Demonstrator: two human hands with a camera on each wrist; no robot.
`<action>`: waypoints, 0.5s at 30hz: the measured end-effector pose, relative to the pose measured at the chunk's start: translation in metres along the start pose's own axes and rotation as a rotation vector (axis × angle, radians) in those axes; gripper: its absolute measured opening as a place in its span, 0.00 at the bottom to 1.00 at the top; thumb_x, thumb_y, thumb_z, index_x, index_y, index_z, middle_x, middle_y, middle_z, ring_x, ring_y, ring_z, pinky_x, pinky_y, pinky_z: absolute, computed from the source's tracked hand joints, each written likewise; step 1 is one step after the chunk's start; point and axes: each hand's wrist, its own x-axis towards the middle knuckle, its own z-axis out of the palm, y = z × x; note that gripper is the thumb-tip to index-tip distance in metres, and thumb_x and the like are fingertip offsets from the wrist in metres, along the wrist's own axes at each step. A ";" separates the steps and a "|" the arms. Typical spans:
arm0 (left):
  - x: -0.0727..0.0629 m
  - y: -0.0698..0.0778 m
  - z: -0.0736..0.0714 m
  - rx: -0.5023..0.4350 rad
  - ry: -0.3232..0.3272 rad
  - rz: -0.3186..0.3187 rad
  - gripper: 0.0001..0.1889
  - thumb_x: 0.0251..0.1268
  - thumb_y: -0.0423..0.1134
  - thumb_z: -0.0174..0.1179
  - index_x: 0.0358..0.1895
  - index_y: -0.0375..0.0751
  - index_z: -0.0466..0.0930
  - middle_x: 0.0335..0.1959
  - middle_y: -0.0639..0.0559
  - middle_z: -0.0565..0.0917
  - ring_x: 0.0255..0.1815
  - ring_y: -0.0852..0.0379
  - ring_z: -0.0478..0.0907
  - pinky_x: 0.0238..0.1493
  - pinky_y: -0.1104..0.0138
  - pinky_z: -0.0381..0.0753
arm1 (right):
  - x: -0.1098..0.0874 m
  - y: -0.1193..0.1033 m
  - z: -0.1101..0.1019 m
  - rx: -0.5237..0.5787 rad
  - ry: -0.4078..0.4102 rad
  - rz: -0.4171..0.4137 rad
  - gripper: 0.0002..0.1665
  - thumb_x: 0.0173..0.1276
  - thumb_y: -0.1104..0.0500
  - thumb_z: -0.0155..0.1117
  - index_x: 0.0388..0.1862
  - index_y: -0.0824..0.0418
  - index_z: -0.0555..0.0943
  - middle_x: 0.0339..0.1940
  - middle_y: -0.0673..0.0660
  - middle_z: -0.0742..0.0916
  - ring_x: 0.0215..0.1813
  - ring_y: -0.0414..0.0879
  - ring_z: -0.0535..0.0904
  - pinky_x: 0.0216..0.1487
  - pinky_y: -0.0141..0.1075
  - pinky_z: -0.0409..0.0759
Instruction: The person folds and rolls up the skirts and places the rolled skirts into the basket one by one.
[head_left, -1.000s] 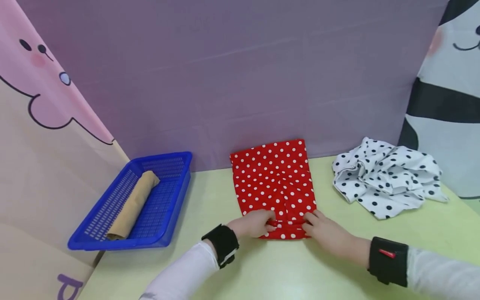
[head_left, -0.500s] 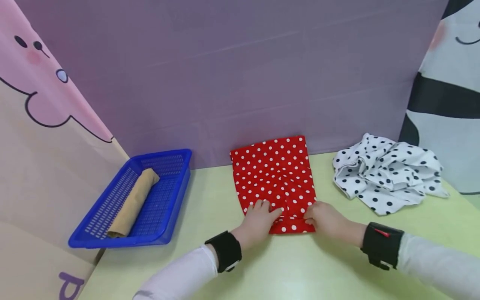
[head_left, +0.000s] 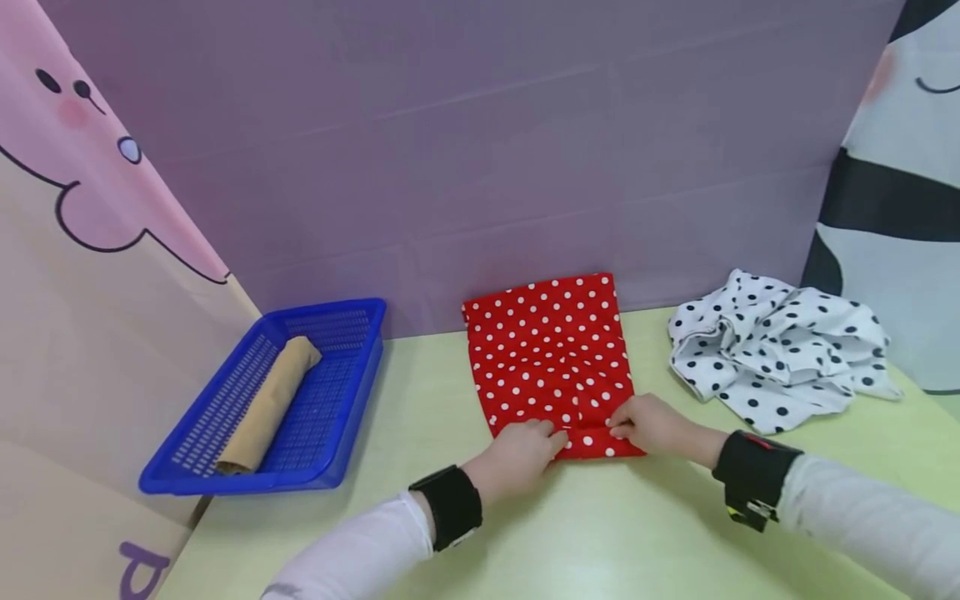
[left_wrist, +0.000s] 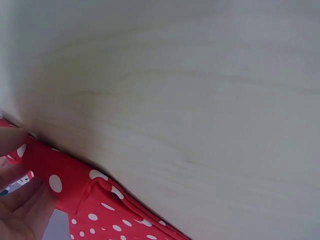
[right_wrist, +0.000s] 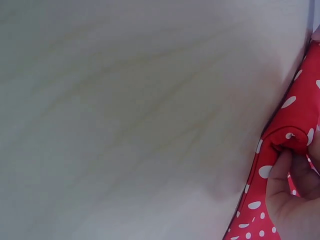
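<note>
A red cloth with white dots (head_left: 551, 358) lies folded flat on the table, its far edge close to the purple backdrop. Its near edge is turned over into a narrow roll, which shows in both wrist views. At the left of that edge my left hand (head_left: 521, 450) holds the roll, with thumb and fingers around the fabric (left_wrist: 65, 180) in the left wrist view. My right hand (head_left: 652, 425) pinches the roll's right end; in the right wrist view the fingertips (right_wrist: 284, 167) press into the rolled fabric (right_wrist: 295, 115).
On the left stands a blue plastic basket (head_left: 337, 417) with a rolled tan cloth (head_left: 270, 404) in it. A crumpled white cloth with black dots (head_left: 780, 350) lies at the right. The purple backdrop (head_left: 495, 167) rises behind the table (head_left: 570, 542).
The cloth's near edge has moved slightly away from me. My left hand spread its fingers over the cloth, then came back to the edge. My right hand kept to the right end.
</note>
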 end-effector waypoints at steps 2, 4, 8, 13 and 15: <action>0.001 0.001 0.001 0.024 0.007 0.006 0.20 0.56 0.51 0.66 0.51 0.50 0.78 0.41 0.55 0.82 0.39 0.63 0.78 0.41 0.75 0.77 | 0.000 0.000 0.001 -0.005 0.008 -0.006 0.06 0.58 0.64 0.68 0.34 0.65 0.87 0.26 0.51 0.86 0.30 0.41 0.78 0.36 0.36 0.80; 0.003 0.001 0.001 0.055 0.013 0.020 0.19 0.56 0.50 0.67 0.51 0.51 0.79 0.41 0.56 0.82 0.39 0.63 0.78 0.40 0.76 0.77 | -0.001 0.000 0.002 -0.012 0.018 -0.008 0.06 0.58 0.64 0.68 0.34 0.65 0.87 0.27 0.51 0.86 0.30 0.42 0.79 0.37 0.37 0.81; 0.006 0.001 0.002 0.088 0.017 0.048 0.18 0.55 0.50 0.67 0.49 0.51 0.81 0.39 0.57 0.84 0.38 0.63 0.79 0.38 0.77 0.77 | -0.002 0.001 0.004 -0.032 0.034 -0.015 0.08 0.58 0.64 0.68 0.36 0.66 0.86 0.29 0.54 0.87 0.31 0.44 0.80 0.39 0.40 0.82; 0.013 -0.004 0.002 0.009 -0.030 -0.012 0.18 0.55 0.50 0.67 0.49 0.51 0.81 0.36 0.58 0.84 0.34 0.64 0.79 0.37 0.77 0.75 | -0.003 0.000 0.005 -0.178 0.079 -0.086 0.09 0.56 0.63 0.70 0.37 0.64 0.85 0.31 0.53 0.87 0.33 0.45 0.80 0.40 0.41 0.81; 0.017 -0.007 0.002 -0.041 -0.038 -0.045 0.16 0.55 0.49 0.67 0.46 0.51 0.82 0.31 0.59 0.84 0.31 0.65 0.79 0.35 0.77 0.74 | -0.004 -0.003 0.007 -0.342 0.097 -0.185 0.14 0.53 0.61 0.73 0.40 0.61 0.84 0.34 0.53 0.86 0.37 0.46 0.79 0.42 0.41 0.81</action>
